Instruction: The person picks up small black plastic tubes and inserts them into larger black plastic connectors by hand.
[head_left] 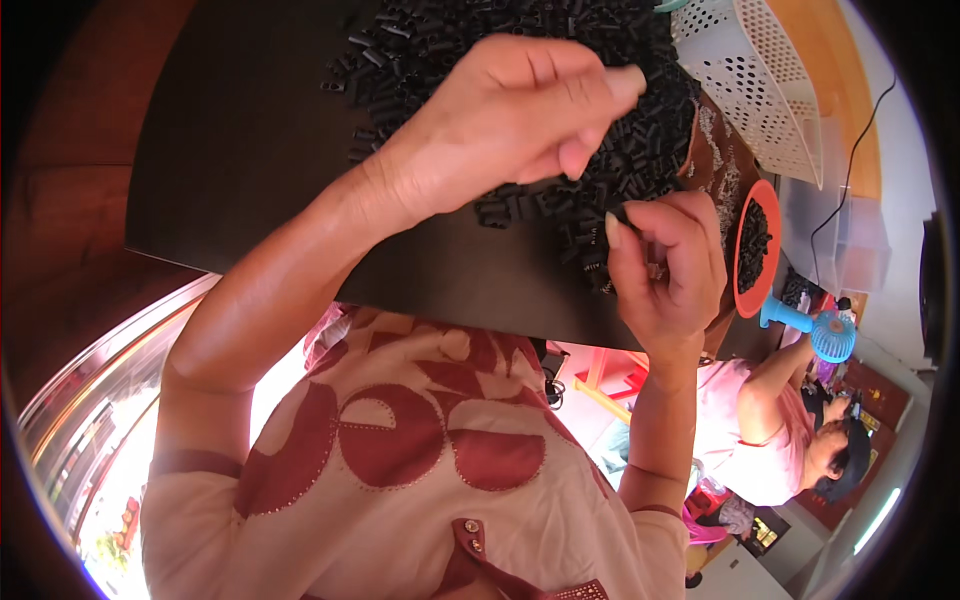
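A large heap of short black tubes (640, 150) covers the far side of the dark tabletop (240, 120). My left hand (520, 115) is over the heap, slightly smeared by motion, with thumb and fingertips pressed together; whatever is in them, if anything, does not show. At the heap's near right edge is my right hand (675, 265), its fingers curled and the thumb close to the index finger. Something small and dark shows by its fingertips, but I cannot tell whether it is held. Several loose tubes lie just left of this hand.
Small pale pieces (712, 150) lie on a brown surface right of the heap. Beyond are a white perforated basket (745, 95), an orange bowl (757, 250) of black pieces, a clear plastic bin (840, 235) and a blue fan (832, 337). Another person in pink (760, 430) is at the right.
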